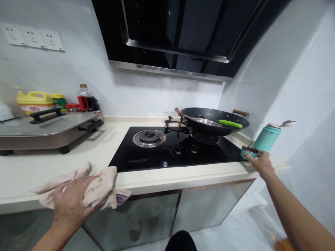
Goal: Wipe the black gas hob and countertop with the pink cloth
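At the counter's front edge on the left, my left hand [72,195] is closed on a pale pink cloth [101,186], which bunches around the fingers and hangs over the edge. Over at the right end, my right hand [260,163] grips a small teal cup [250,151] with a dark inside, at the stovetop's right front corner. Just behind that cup is a teal bottle [267,137] with its lid flipped out to the right. Between my hands lies the black glass gas stovetop [157,157], its left burner [149,138] bare of a pan support.
A black wok [211,129] with wooden handles holds metal ware and a green-handled utensil [230,123]. One pan support [176,126] sits behind the knobs. An electric pan [49,136], a sauce bottle [89,99] and a yellow jug [35,101] stand left. The range hood [170,35] hangs above.
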`<state>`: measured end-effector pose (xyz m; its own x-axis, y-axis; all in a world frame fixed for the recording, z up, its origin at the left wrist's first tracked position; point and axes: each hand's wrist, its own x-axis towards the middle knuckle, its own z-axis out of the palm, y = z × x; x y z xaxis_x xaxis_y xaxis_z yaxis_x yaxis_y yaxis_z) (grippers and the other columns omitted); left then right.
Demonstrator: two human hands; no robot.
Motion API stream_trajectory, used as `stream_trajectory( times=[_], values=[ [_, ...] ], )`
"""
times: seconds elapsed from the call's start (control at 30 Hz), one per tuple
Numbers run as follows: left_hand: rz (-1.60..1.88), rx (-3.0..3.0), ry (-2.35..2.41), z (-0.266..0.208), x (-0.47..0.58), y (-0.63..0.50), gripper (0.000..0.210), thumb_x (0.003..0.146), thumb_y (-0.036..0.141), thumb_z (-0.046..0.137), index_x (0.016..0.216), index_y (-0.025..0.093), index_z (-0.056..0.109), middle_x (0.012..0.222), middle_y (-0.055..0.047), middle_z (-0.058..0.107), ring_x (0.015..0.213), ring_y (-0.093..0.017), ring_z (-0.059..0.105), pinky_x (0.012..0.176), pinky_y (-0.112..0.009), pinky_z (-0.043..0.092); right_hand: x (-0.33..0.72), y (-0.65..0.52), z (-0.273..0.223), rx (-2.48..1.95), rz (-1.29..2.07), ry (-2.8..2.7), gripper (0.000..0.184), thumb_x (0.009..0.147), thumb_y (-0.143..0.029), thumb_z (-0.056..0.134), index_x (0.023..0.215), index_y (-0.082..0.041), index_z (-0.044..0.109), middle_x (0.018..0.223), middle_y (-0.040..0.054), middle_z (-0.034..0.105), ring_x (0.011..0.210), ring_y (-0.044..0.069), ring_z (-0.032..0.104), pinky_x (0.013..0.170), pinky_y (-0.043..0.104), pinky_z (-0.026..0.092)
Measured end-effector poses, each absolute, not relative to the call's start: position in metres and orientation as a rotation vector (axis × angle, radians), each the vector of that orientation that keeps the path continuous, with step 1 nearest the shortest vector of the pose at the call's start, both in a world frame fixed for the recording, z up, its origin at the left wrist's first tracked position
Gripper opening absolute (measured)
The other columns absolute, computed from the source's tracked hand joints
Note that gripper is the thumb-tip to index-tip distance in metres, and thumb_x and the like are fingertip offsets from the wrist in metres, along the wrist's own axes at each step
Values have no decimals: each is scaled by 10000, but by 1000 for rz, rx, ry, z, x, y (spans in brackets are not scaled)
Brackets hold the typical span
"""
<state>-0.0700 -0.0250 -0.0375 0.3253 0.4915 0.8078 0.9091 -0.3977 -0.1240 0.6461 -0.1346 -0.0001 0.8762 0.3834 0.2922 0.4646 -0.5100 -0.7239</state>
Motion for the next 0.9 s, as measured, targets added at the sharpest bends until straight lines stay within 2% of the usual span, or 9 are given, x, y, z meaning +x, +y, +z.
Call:
stream_trajectory(
  times=[0.13, 0.27, 0.37, 0.47, 0.6, 0.67, 0.77, 0.9],
  values=[
    [-909, -1995, -1169, -39, -75, -21, 384, 837, 545, 598, 1085, 257, 648, 1041, -79, 795, 921, -325, 725, 904, -416, 395, 663, -119, -2, -2271, 10, -513, 790, 754, -655, 688, 1352, -205, 432, 1335, 281, 602, 1285, 458, 533, 1117, 653, 272],
    [-913, -1998, -1192, -42, -77, -20, 387, 833, 545, 607, 1113, 278, 623, 1059, -61, 791, 941, -328, 726, 922, -427, 407, 673, -108, -7, -2312, 70, -528, 812, 799, -697, 640, 1413, -219, 408, 1398, 289, 563, 1381, 451, 454, 1139, 620, 240],
    [-919, -2004, -1196, -43, -76, -21, 383, 828, 547, 625, 1123, 302, 616, 1054, -27, 792, 970, -325, 724, 939, -438, 418, 678, -100, -12, -2326, 81, -522, 866, 790, -710, 640, 1456, -215, 391, 1441, 306, 526, 1401, 475, 428, 1137, 647, 214],
    [-903, -2005, -1215, -40, -73, -26, 380, 820, 538, 648, 1106, 288, 642, 1046, -25, 787, 973, -325, 722, 932, -445, 427, 680, -96, -15, -2334, 105, -531, 945, 789, -741, 613, 1512, -191, 353, 1457, 338, 499, 1406, 500, 420, 1111, 664, 218],
    [-850, -2039, -1289, -33, -65, -37, 395, 819, 522, 668, 1113, 258, 660, 1066, -39, 779, 995, -329, 705, 952, -463, 416, 683, -102, -17, -2314, 115, -527, 1058, 766, -780, 622, 1577, -178, 309, 1464, 369, 481, 1400, 517, 424, 1021, 668, 280],
    [-829, -2060, -1331, -32, -59, -43, 409, 827, 509, 662, 1143, 250, 663, 1099, -51, 773, 1035, -336, 691, 981, -481, 397, 682, -110, -18, -2302, -3, -468, 997, 752, -702, 683, 1556, -184, 400, 1429, 374, 509, 1390, 516, 434, 979, 664, 296],
    [-832, -2109, -1333, -33, -38, -51, 446, 841, 507, 654, 1183, 221, 673, 1163, -103, 756, 1087, -345, 670, 994, -503, 368, 661, -126, -18, -2250, -287, -527, 712, 803, -586, 638, 1408, -210, 614, 1294, 341, 595, 1344, 517, 467, 942, 670, 316],
    [-856, -2201, -1272, -37, 15, -64, 550, 824, 606, 681, 1215, 220, 684, 1231, -156, 728, 1152, -372, 629, 1002, -547, 338, 577, -141, -14, -1931, -375, -1030, 547, 890, -623, 497, 1244, -245, 670, 1082, 220, 650, 1188, 465, 573, 900, 627, 435]
  ],
)
